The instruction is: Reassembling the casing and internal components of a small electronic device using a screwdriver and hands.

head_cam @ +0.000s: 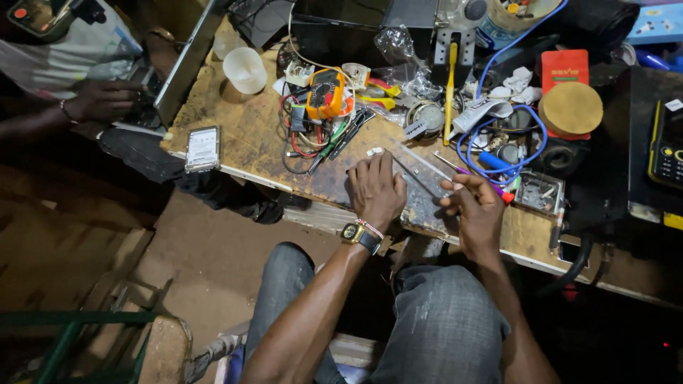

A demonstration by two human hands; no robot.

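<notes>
1. A flat grey panel (420, 178) at frame centre is pinned to the surface (242, 142) by the left hand (376, 188), fingers spread flat, apparently for steadiness.
2. A thin tool (449, 163) is pinched in the right hand (475, 210), fingers narrow, its tip near the panel.
3. A multimeter (326, 92) lies above.

Your left hand (375, 190) lies flat, fingers spread, on a clear flat strip (420, 167) at the near edge of the worn wooden table (242, 135). Your right hand (477, 210) pinches a thin tool (449, 163) just beside it, its tip touching the strip. Behind sit an orange multimeter (325, 92) with tangled leads, a blue cable (498, 135), a white cup (245, 69) and a hard drive (203, 148). Another person's hand (103, 99) rests at the far left.
</notes>
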